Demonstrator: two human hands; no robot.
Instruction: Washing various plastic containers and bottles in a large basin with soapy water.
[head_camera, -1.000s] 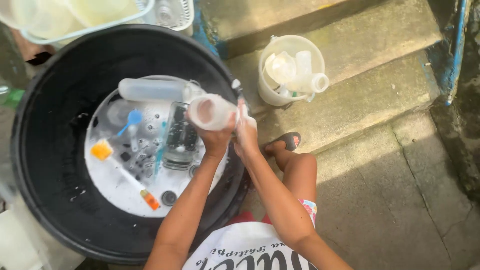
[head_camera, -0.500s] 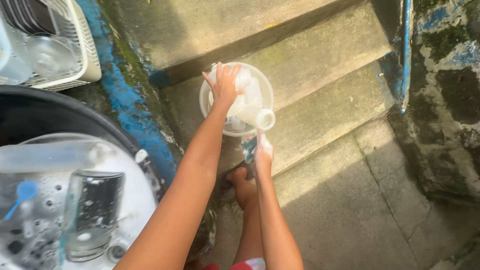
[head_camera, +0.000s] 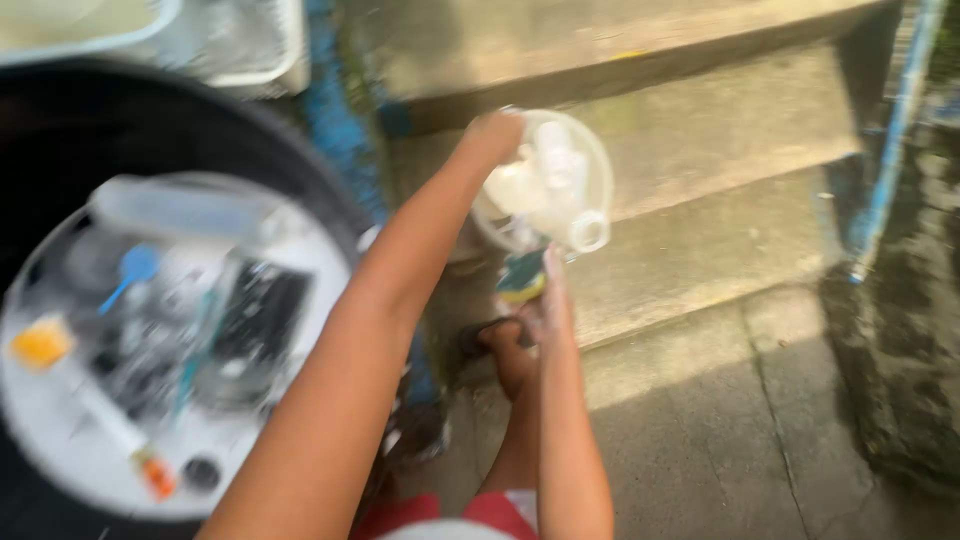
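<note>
The picture is motion-blurred. My left hand (head_camera: 495, 130) reaches out to the near-left rim of a small white bucket (head_camera: 603, 165) standing on a concrete step; its fingers are too blurred to read. Several clear plastic bottles (head_camera: 555, 175) lie in the bucket, one with its mouth (head_camera: 588, 232) pointing toward me. My right hand (head_camera: 548, 300) hovers just below the bucket, closed around a green and yellow sponge (head_camera: 522, 277).
On the left, a big black tub (head_camera: 60, 110) holds a white basin (head_camera: 60, 470) of soapy water with a glass jar (head_camera: 255, 320), a blue spoon (head_camera: 132, 268) and a long bottle (head_camera: 185, 205). A dish rack (head_camera: 250, 45) stands behind. My sandalled foot (head_camera: 505, 350) rests below the step (head_camera: 720, 220).
A second ago both hands held a bottle over the basin. The left hand then went to the bucket, fingers spread, and now rests at its rim; the view has swung back left.
</note>
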